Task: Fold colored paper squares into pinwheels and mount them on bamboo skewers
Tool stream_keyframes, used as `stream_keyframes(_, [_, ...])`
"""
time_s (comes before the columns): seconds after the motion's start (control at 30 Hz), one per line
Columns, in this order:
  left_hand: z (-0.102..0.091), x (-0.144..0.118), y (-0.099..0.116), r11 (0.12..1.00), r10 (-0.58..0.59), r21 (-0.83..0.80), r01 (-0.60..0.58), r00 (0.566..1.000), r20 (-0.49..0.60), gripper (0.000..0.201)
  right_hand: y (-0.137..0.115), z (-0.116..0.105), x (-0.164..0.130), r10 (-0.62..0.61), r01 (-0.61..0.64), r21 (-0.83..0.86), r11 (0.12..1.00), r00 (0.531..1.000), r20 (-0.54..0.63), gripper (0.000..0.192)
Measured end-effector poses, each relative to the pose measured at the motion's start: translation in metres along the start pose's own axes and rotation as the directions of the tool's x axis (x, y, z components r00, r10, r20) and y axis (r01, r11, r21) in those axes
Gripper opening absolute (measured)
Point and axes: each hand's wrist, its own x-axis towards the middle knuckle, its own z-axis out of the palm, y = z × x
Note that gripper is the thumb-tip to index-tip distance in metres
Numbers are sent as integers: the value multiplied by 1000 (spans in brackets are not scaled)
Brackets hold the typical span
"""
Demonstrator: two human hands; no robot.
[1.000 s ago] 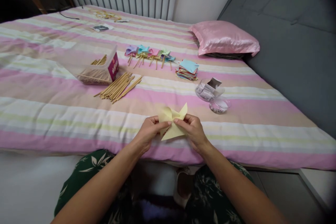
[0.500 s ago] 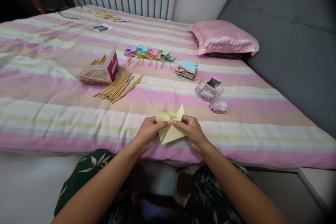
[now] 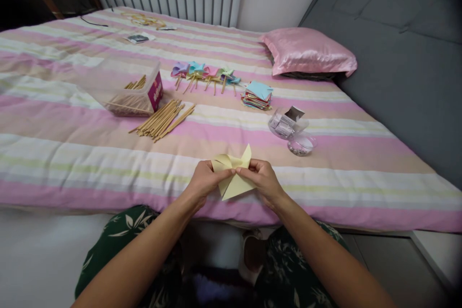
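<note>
Between my two hands is a slit yellow paper square (image 3: 238,187), with corners curled in toward its middle. My left hand (image 3: 202,180) grips its left side, the thumb pressing near the centre. On the other side my right hand (image 3: 266,182) pinches the paper, its thumb tip close to the left one. The fingers behind the paper are mostly hidden. Both hands are above the front edge of the striped bed (image 3: 325,202).
Thin wooden sticks (image 3: 160,120) lie beside a clear plastic box (image 3: 133,101) holding more sticks. Several paper pinwheels (image 3: 197,70) lie farther back. A stack of coloured paper squares (image 3: 257,94), an open round container (image 3: 285,122) and a pink pillow (image 3: 310,53) are to the right.
The curled left corner of the yellow paper has shifted slightly, and my left thumb has moved a little to the right. The other things lie where they were.
</note>
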Motion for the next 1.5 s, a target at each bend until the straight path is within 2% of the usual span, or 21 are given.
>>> stream_keyframes(0.43, [0, 0, 1, 998, -24, -54, 23, 999, -22, 28, 1, -2, 1, -27, 26, 16, 1000, 999, 42, 26])
stream_keyframes(0.6, [0, -1, 1, 998, -24, -61, 24, 1000, -1, 29, -4, -4, 1, -53, 53, 29, 998, 999, -6, 28])
stream_keyframes(0.83, [-1, 0, 1, 997, -26, -78, 27, 1000, 10, 29, -9, -2, 1, -107, 99, -82, 992, 989, -99, 31])
stream_keyframes(1.03, [-1, 0, 1, 996, -41, -78, 41, 999, 9, 29, -6, -7, 4, -125, 119, -43, 992, 981, -147, 24])
stream_keyframes(1.17, [-2, 1, 0, 996, -55, -67, 56, 998, 5, 25, -5, -12, 8, -171, 168, -31, 985, 957, -232, 24])
stream_keyframes(1.3, [-4, 4, -1, 994, -53, -97, 48, 998, -44, 24, -8, -15, 8, -324, 322, -58, 945, 891, -317, 21])
stream_keyframes(1.4, [-6, 6, 1, 989, -13, -146, -6, 991, -134, 25, -11, -14, 0, -500, 465, -190, 864, 833, -237, 15])
stream_keyframes(1.5, [-9, 7, 6, 976, 33, -204, -73, 981, -193, 25, -10, -10, -9, -576, 547, -332, 768, 817, 14, 18])
